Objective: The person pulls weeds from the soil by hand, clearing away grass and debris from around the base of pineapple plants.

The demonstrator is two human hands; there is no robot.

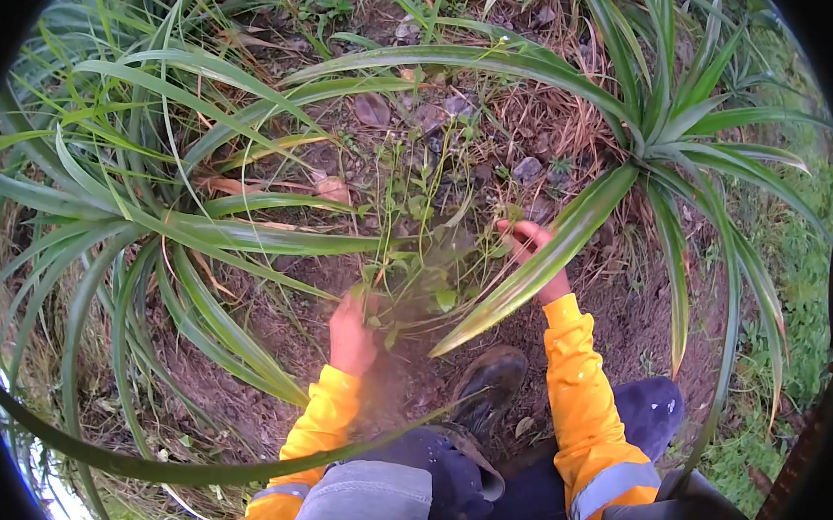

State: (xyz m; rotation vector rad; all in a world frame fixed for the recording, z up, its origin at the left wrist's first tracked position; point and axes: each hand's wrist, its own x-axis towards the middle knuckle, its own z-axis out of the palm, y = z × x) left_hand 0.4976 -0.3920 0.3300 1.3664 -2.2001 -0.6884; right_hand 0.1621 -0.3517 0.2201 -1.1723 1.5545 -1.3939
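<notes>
A clump of thin-stemmed green weeds (pixel 424 199) grows from the soil between two large spiky-leaved plants that look like pineapple plants. My left hand (pixel 351 334) is at the lower left of the clump, its fingers closed around weed stems; haze blurs the fingertips. My right hand (pixel 533 255) is at the clump's right side, fingers stretched toward the stems and slightly apart. A long leaf of the right pineapple plant (pixel 644 149) passes in front of that hand and hides part of it. Leaves of the left pineapple plant (pixel 145 222) reach close to my left hand.
Dry brown needles and dead leaves (pixel 562 98) cover the ground behind the weeds, with several stones (pixel 527 170) among them. A dark boot (pixel 490 386) stands on bare soil below my hands. One long leaf (pixel 189 472) arches across the lower left foreground.
</notes>
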